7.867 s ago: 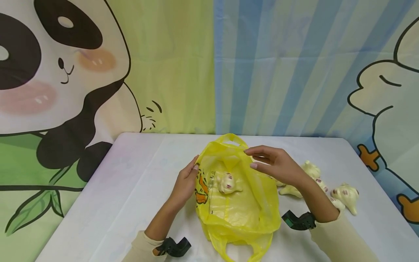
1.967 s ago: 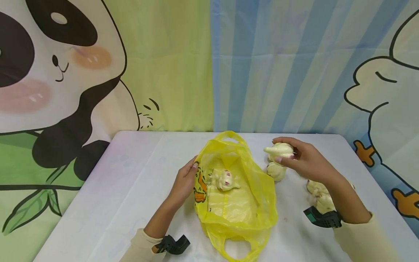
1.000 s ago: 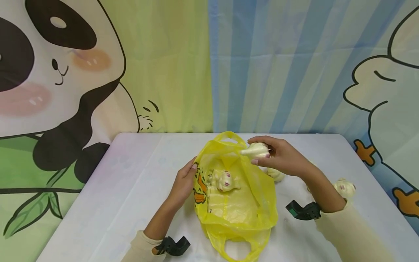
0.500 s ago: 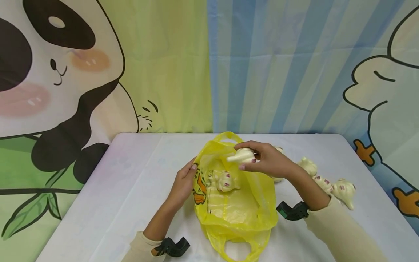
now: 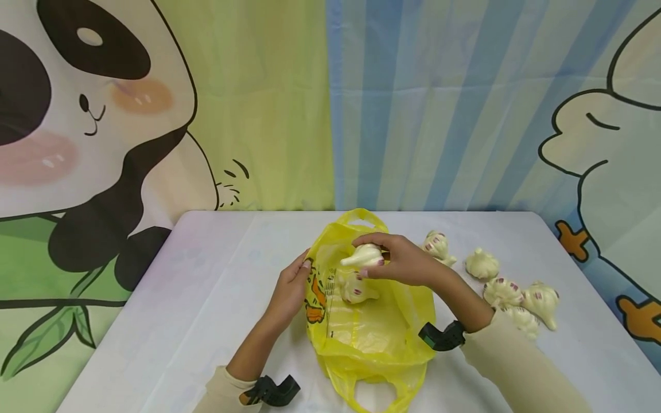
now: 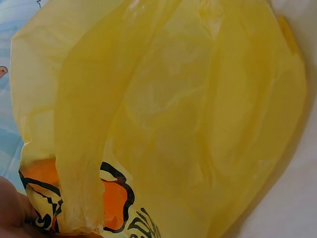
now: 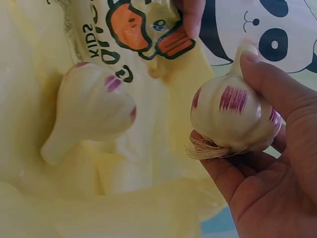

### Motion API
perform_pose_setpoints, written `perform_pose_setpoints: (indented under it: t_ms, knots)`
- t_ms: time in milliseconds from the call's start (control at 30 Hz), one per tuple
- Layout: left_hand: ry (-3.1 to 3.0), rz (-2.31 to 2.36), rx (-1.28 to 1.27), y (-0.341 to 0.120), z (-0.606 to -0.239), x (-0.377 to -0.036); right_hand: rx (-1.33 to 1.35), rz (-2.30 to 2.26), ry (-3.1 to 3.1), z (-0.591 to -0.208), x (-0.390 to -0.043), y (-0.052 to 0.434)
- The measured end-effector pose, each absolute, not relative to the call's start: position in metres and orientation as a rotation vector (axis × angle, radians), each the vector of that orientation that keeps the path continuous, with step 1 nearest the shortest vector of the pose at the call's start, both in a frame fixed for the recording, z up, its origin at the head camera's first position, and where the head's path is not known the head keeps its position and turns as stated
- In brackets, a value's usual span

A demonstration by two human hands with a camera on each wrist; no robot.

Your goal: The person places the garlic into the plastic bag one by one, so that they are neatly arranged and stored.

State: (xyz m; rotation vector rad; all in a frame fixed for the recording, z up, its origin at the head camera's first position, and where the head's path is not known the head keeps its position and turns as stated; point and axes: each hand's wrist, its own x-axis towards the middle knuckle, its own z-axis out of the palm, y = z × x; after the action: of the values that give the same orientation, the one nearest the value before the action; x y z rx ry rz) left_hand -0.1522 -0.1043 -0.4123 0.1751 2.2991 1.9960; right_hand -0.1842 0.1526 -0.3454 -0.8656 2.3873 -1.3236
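Note:
A yellow plastic bag (image 5: 372, 332) with two handles lies on the table, its mouth spread wide. My left hand (image 5: 290, 289) pinches the bag's left rim; the left wrist view shows mostly yellow film, with part of that hand (image 6: 15, 210) in the lower corner. In my right hand (image 5: 408, 261) is a garlic bulb (image 5: 363, 256), held between thumb and fingers over the bag's opening. Seen in the right wrist view, this bulb (image 7: 233, 111) is cream with purple streaks and a tuft of roots. Another garlic bulb (image 7: 91, 104) lies inside the bag.
Several more garlic bulbs lie on the white table (image 5: 206, 298) to the right of the bag, among them a single bulb (image 5: 482, 264) and a bulb (image 5: 436, 245) close to the right hand. A printed curtain (image 5: 413, 103) hangs behind the table.
My right hand brought a garlic bulb leftward from the right side of the table and lowered it over the bag's mouth. The left hand has kept its hold on the rim.

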Motion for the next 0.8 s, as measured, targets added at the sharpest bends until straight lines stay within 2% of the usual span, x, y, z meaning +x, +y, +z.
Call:
perform_pose_setpoints:
  t_ms: [400,800]
  knots:
    - [2.329,1.981,0.187,-0.105,-0.413,-0.152,-0.906,-1.204,2.397,-0.371,-0.190,0.145]
    - [2.322,1.991,0.205,-0.105,-0.414,-0.152,-0.938,-1.176,2.394,-0.373,-0.187,0.139]
